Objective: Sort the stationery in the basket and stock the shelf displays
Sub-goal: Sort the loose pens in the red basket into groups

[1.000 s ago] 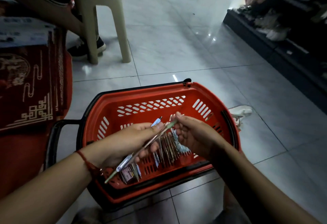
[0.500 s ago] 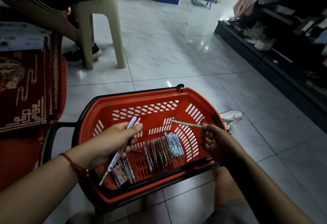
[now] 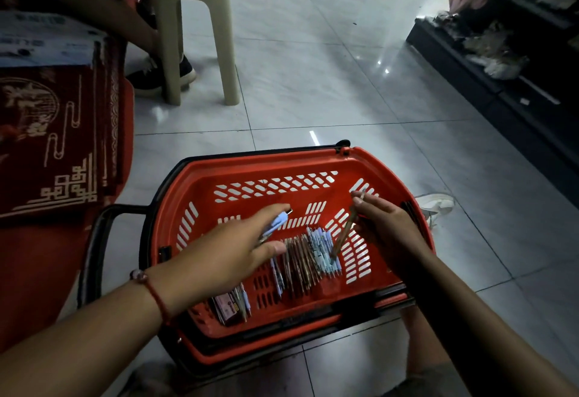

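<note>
A red plastic basket point(image 3: 250, 164) sits on the tiled floor in front of me. On its bottom lies a row of pens point(image 3: 308, 255), brown ones to the left and light blue ones to the right, with a few more pens and small packets point(image 3: 232, 304) at the near left corner. My left hand point(image 3: 228, 252) reaches over the basket and holds a light blue pen point(image 3: 275, 224) between thumb and fingers. My right hand point(image 3: 383, 224) pinches a greenish-brown pen point(image 3: 346, 230), its lower tip down by the right end of the row.
A beige plastic stool point(image 3: 191, 20) stands on the floor beyond the basket, with another person's leg and black shoe point(image 3: 156, 73) beside it. Red boxes with gold patterns point(image 3: 59, 133) are stacked at the left. A dark low shelf point(image 3: 501, 61) runs along the right. A white shoe point(image 3: 435, 204) lies right of the basket.
My right hand swung its pen from pointing left above the basket to tip-down at the right end of the row. My left hand moved forward with the blue pen.
</note>
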Demonstrator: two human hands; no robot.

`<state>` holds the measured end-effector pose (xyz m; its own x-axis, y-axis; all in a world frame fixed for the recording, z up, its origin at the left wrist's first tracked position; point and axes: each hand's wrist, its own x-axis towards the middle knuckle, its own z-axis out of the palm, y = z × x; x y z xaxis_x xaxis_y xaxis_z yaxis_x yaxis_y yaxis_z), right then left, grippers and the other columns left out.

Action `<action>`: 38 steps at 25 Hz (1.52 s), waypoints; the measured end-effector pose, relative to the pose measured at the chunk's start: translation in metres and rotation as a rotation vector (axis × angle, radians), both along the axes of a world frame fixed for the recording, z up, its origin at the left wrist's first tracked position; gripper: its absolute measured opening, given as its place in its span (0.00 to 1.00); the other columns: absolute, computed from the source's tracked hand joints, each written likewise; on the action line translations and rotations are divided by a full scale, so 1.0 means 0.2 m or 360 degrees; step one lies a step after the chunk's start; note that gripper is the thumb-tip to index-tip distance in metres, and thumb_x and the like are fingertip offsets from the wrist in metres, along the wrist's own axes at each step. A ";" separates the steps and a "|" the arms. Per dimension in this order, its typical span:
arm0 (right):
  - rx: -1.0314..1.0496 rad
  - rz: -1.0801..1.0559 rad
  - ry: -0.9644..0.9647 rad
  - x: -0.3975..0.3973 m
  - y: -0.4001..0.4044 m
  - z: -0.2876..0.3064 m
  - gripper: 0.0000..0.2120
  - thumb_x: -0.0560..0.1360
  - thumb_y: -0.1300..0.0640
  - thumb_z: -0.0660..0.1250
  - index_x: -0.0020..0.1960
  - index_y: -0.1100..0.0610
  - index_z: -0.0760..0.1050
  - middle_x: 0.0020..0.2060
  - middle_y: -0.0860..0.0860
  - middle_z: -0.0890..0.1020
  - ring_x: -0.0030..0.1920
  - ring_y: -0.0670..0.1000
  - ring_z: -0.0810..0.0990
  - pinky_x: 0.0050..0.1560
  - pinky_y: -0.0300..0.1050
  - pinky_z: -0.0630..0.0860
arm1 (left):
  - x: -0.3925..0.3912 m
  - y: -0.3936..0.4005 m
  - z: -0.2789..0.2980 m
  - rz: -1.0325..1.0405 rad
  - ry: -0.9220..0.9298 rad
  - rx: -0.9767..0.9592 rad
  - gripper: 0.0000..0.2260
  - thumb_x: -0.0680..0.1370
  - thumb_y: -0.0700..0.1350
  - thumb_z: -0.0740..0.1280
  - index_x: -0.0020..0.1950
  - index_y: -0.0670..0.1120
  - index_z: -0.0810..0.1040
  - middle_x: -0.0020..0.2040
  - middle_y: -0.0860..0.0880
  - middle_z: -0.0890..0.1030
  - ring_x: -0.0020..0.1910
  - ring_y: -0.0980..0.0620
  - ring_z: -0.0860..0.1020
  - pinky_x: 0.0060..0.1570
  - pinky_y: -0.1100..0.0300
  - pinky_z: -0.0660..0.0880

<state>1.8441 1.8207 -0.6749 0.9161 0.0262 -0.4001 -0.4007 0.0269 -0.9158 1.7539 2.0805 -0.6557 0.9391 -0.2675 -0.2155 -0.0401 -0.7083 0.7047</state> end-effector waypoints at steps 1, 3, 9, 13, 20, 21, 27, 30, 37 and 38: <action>-0.0092 0.0061 -0.0025 0.01 0.03 -0.01 0.10 0.77 0.57 0.69 0.58 0.56 0.81 0.43 0.54 0.85 0.43 0.50 0.84 0.46 0.43 0.80 | 0.01 0.00 0.00 -0.0006 -0.0006 -0.0030 0.30 0.80 0.57 0.61 0.75 0.70 0.47 0.63 0.50 0.79 0.49 0.64 0.78 0.51 0.64 0.75; -0.0216 0.0191 -0.0060 0.04 0.09 -0.02 0.08 0.78 0.56 0.67 0.56 0.52 0.81 0.45 0.56 0.84 0.45 0.52 0.83 0.48 0.45 0.81 | 0.03 0.01 -0.01 -0.0002 -0.0055 -0.0043 0.32 0.80 0.57 0.59 0.73 0.73 0.40 0.70 0.53 0.73 0.60 0.58 0.75 0.60 0.60 0.72; -0.0421 0.0364 0.0058 0.17 0.15 -0.13 0.14 0.73 0.61 0.73 0.58 0.56 0.78 0.50 0.55 0.85 0.51 0.56 0.85 0.54 0.53 0.82 | 0.08 0.04 -0.03 -0.0115 -0.0160 0.0113 0.28 0.81 0.58 0.56 0.71 0.76 0.41 0.64 0.50 0.75 0.60 0.50 0.74 0.60 0.48 0.73; -0.0428 0.0489 0.0239 0.25 0.14 -0.23 0.13 0.74 0.64 0.71 0.57 0.58 0.78 0.50 0.56 0.84 0.48 0.53 0.85 0.42 0.43 0.82 | 0.13 0.06 -0.04 -0.0130 -0.0149 0.0172 0.30 0.81 0.58 0.56 0.70 0.76 0.36 0.63 0.49 0.74 0.59 0.49 0.75 0.60 0.49 0.73; -0.0594 0.0571 0.0417 0.42 0.08 -0.47 0.13 0.76 0.62 0.69 0.60 0.59 0.78 0.51 0.57 0.83 0.48 0.54 0.84 0.46 0.44 0.81 | 0.22 0.05 -0.12 -0.0080 -0.0108 0.0194 0.29 0.80 0.59 0.57 0.69 0.77 0.40 0.59 0.54 0.74 0.55 0.53 0.75 0.56 0.50 0.75; -0.0649 0.0583 0.0426 0.44 0.09 -0.51 0.11 0.76 0.63 0.69 0.58 0.59 0.78 0.50 0.58 0.83 0.46 0.53 0.84 0.43 0.41 0.81 | 0.23 0.05 -0.13 -0.0086 -0.0096 0.0212 0.30 0.80 0.58 0.59 0.70 0.76 0.40 0.61 0.54 0.74 0.56 0.53 0.75 0.57 0.51 0.75; -0.1516 0.1078 0.0237 0.54 0.14 -0.84 0.03 0.77 0.63 0.69 0.50 0.61 0.80 0.45 0.57 0.84 0.39 0.50 0.81 0.38 0.42 0.78 | 0.26 0.08 -0.23 -0.0121 -0.0045 0.0411 0.42 0.79 0.52 0.67 0.68 0.76 0.33 0.58 0.56 0.72 0.48 0.59 0.74 0.49 0.57 0.76; -0.1670 0.1195 0.0384 0.59 0.19 -1.03 0.05 0.76 0.60 0.69 0.50 0.61 0.80 0.45 0.57 0.83 0.43 0.53 0.83 0.39 0.44 0.78 | 0.26 0.13 -0.30 -0.0031 0.0017 0.0432 0.41 0.80 0.52 0.64 0.67 0.76 0.31 0.67 0.52 0.70 0.59 0.54 0.74 0.56 0.59 0.73; -0.1824 0.1348 0.0391 0.64 0.24 -1.29 0.12 0.74 0.58 0.67 0.56 0.60 0.79 0.44 0.54 0.78 0.42 0.52 0.75 0.39 0.42 0.73 | 0.26 0.21 -0.37 0.0111 0.0037 0.0400 0.38 0.82 0.51 0.61 0.69 0.74 0.31 0.61 0.54 0.73 0.56 0.54 0.75 0.55 0.56 0.74; -0.1778 0.1348 0.0421 0.64 0.25 -1.29 0.11 0.75 0.57 0.66 0.55 0.59 0.79 0.43 0.53 0.77 0.39 0.50 0.74 0.36 0.40 0.71 | 0.27 0.22 -0.38 0.0123 0.0042 0.0404 0.38 0.82 0.51 0.61 0.70 0.73 0.31 0.61 0.54 0.74 0.55 0.54 0.75 0.54 0.55 0.74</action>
<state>1.9719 1.8710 -0.9326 0.6799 0.0810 -0.7289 -0.0905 -0.9770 -0.1930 1.8071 2.1242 -0.7325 0.9478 -0.1297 -0.2914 0.0370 -0.8627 0.5044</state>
